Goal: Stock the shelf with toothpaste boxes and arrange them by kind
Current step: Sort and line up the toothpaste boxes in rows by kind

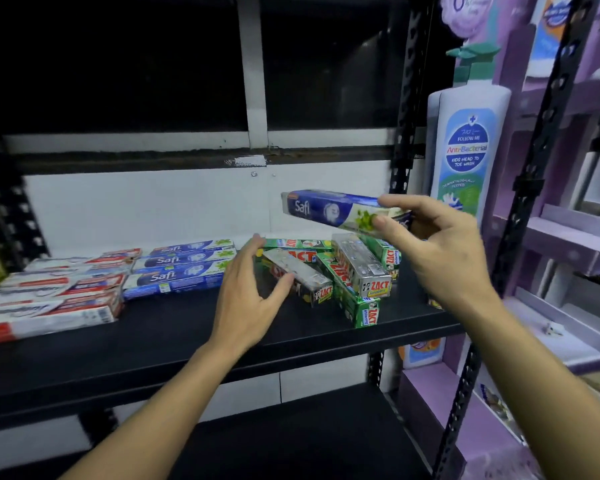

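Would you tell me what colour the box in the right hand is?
The Safi box is dark blue, with white and green at one end; head view.

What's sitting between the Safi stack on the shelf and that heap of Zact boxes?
Only the left hand, reaching toward the Zact boxes; under it, right of the Safi stack, the black shelf is bare. Head view.
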The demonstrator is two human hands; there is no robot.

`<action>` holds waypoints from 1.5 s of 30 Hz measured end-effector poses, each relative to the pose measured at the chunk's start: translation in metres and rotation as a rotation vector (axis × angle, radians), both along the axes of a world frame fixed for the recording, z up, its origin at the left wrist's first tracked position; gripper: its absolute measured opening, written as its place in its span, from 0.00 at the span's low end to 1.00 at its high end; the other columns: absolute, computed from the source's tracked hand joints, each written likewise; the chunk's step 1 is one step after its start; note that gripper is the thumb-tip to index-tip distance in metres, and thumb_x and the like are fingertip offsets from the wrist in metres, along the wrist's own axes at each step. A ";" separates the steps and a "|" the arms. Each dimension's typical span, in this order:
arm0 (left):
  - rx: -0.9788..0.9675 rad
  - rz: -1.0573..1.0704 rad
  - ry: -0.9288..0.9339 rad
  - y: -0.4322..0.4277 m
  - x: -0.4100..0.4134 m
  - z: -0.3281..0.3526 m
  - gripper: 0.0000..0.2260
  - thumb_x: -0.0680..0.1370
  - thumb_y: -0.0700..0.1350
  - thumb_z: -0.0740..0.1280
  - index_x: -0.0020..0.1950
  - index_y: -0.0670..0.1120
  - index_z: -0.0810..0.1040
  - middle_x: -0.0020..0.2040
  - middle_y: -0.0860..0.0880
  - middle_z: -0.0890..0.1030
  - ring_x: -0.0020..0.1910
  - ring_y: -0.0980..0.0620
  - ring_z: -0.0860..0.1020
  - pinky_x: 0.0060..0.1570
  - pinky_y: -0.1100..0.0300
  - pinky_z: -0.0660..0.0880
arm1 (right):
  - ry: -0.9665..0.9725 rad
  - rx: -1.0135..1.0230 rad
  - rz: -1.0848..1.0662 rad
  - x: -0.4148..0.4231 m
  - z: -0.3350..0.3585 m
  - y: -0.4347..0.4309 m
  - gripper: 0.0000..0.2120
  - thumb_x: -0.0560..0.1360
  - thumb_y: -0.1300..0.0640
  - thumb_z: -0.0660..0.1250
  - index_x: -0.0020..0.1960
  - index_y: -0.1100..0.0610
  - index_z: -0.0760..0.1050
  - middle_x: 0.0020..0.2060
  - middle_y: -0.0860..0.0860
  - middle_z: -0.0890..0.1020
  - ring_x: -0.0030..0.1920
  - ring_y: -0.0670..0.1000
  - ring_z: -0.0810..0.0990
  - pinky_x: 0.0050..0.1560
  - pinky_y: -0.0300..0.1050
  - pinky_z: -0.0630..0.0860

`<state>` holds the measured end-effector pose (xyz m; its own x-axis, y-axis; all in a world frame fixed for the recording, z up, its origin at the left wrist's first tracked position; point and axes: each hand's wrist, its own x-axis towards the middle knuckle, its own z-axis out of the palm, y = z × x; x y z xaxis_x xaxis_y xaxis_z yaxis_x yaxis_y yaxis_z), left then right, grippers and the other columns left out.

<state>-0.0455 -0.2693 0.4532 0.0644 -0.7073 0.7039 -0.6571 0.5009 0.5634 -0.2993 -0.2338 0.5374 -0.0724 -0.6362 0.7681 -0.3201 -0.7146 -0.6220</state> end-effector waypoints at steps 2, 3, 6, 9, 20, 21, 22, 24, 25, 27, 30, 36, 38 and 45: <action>-0.139 0.072 0.071 0.015 0.021 0.007 0.33 0.75 0.50 0.74 0.75 0.53 0.62 0.76 0.54 0.65 0.74 0.55 0.64 0.72 0.50 0.67 | -0.045 0.065 0.171 0.019 -0.005 0.008 0.12 0.72 0.49 0.75 0.54 0.49 0.83 0.41 0.57 0.84 0.41 0.58 0.81 0.46 0.61 0.79; -0.214 0.108 0.097 0.024 0.032 0.010 0.32 0.74 0.47 0.75 0.74 0.51 0.63 0.76 0.52 0.65 0.74 0.53 0.65 0.71 0.52 0.67 | -0.087 0.107 0.263 0.031 -0.008 0.013 0.12 0.71 0.50 0.75 0.54 0.51 0.83 0.44 0.59 0.85 0.44 0.61 0.83 0.49 0.62 0.80; -0.336 0.199 0.092 0.053 0.067 0.010 0.28 0.74 0.40 0.75 0.71 0.42 0.68 0.72 0.46 0.70 0.72 0.52 0.68 0.70 0.58 0.67 | -0.205 0.244 0.523 0.067 -0.024 0.018 0.10 0.69 0.54 0.74 0.50 0.52 0.83 0.52 0.56 0.85 0.52 0.60 0.84 0.56 0.60 0.78; -0.301 0.234 0.034 0.078 0.104 0.002 0.25 0.74 0.42 0.75 0.69 0.42 0.72 0.68 0.49 0.74 0.69 0.52 0.72 0.63 0.47 0.74 | -0.313 0.368 0.652 0.098 -0.037 0.014 0.14 0.69 0.53 0.73 0.53 0.54 0.82 0.56 0.56 0.83 0.58 0.58 0.82 0.60 0.65 0.76; 0.211 0.300 0.154 0.117 0.166 -0.012 0.18 0.65 0.56 0.80 0.51 0.56 0.82 0.47 0.59 0.84 0.40 0.61 0.82 0.40 0.61 0.80 | 0.401 0.363 0.150 0.143 -0.093 -0.027 0.14 0.80 0.48 0.64 0.62 0.52 0.75 0.50 0.43 0.81 0.49 0.42 0.79 0.53 0.45 0.77; 0.242 0.313 0.162 0.116 0.167 -0.014 0.17 0.65 0.58 0.79 0.51 0.56 0.82 0.47 0.60 0.84 0.40 0.62 0.81 0.39 0.63 0.79 | 0.475 0.333 0.116 0.142 -0.095 -0.029 0.15 0.80 0.48 0.64 0.63 0.53 0.75 0.50 0.44 0.81 0.48 0.42 0.78 0.50 0.41 0.75; 0.260 0.326 0.164 0.114 0.167 -0.015 0.17 0.67 0.59 0.78 0.51 0.57 0.82 0.47 0.59 0.83 0.41 0.63 0.81 0.37 0.66 0.77 | 0.516 0.322 0.115 0.141 -0.096 -0.030 0.16 0.80 0.48 0.64 0.64 0.53 0.74 0.50 0.44 0.81 0.48 0.43 0.78 0.47 0.38 0.72; 0.260 0.352 0.150 0.109 0.167 -0.016 0.17 0.69 0.59 0.76 0.55 0.56 0.81 0.46 0.58 0.83 0.42 0.64 0.80 0.35 0.70 0.74 | 0.551 0.323 0.144 0.139 -0.099 -0.032 0.17 0.80 0.48 0.63 0.66 0.52 0.73 0.51 0.45 0.81 0.49 0.42 0.78 0.43 0.30 0.70; 0.248 0.357 0.141 0.107 0.166 -0.016 0.18 0.70 0.58 0.76 0.57 0.55 0.81 0.48 0.58 0.83 0.43 0.64 0.80 0.37 0.69 0.74 | 0.558 0.324 0.152 0.137 -0.099 -0.032 0.18 0.79 0.47 0.64 0.67 0.51 0.73 0.52 0.44 0.81 0.49 0.41 0.77 0.43 0.27 0.68; 0.216 0.348 0.132 0.103 0.165 -0.017 0.20 0.71 0.57 0.76 0.61 0.54 0.79 0.52 0.58 0.82 0.46 0.62 0.80 0.43 0.64 0.78 | 0.567 0.309 0.132 0.135 -0.099 -0.033 0.19 0.79 0.46 0.64 0.68 0.50 0.72 0.53 0.44 0.80 0.51 0.41 0.77 0.45 0.27 0.68; 0.176 0.377 0.108 0.101 0.164 -0.019 0.18 0.72 0.55 0.76 0.57 0.55 0.74 0.54 0.58 0.78 0.49 0.61 0.78 0.44 0.60 0.78 | 0.545 0.267 0.118 0.132 -0.101 -0.034 0.24 0.78 0.45 0.65 0.72 0.51 0.69 0.59 0.44 0.78 0.57 0.44 0.76 0.54 0.38 0.72; 0.202 0.340 0.131 0.098 0.169 -0.014 0.12 0.72 0.54 0.76 0.49 0.54 0.76 0.53 0.58 0.77 0.47 0.60 0.79 0.47 0.54 0.79 | 0.566 0.173 0.087 0.134 -0.103 -0.035 0.16 0.80 0.51 0.63 0.67 0.51 0.73 0.60 0.47 0.78 0.59 0.48 0.76 0.57 0.43 0.71; 0.289 0.285 0.100 0.098 0.173 -0.013 0.14 0.71 0.56 0.75 0.52 0.56 0.77 0.55 0.60 0.76 0.50 0.61 0.78 0.48 0.57 0.78 | 0.576 0.163 0.054 0.136 -0.102 -0.038 0.16 0.81 0.50 0.61 0.66 0.52 0.75 0.61 0.49 0.78 0.61 0.50 0.76 0.57 0.41 0.69; 0.332 0.286 -0.132 0.092 0.186 -0.018 0.21 0.71 0.56 0.76 0.61 0.56 0.74 0.62 0.59 0.74 0.59 0.59 0.74 0.56 0.59 0.73 | 0.706 0.219 0.038 0.141 -0.103 -0.040 0.30 0.72 0.36 0.68 0.70 0.48 0.71 0.66 0.46 0.75 0.65 0.49 0.73 0.64 0.50 0.73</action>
<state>0.1407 -0.1769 0.4355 0.2149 -0.8629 0.4575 -0.8197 0.0952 0.5648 -0.1584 -0.2737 0.4343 0.4170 -0.7725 0.4789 -0.6740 -0.6163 -0.4072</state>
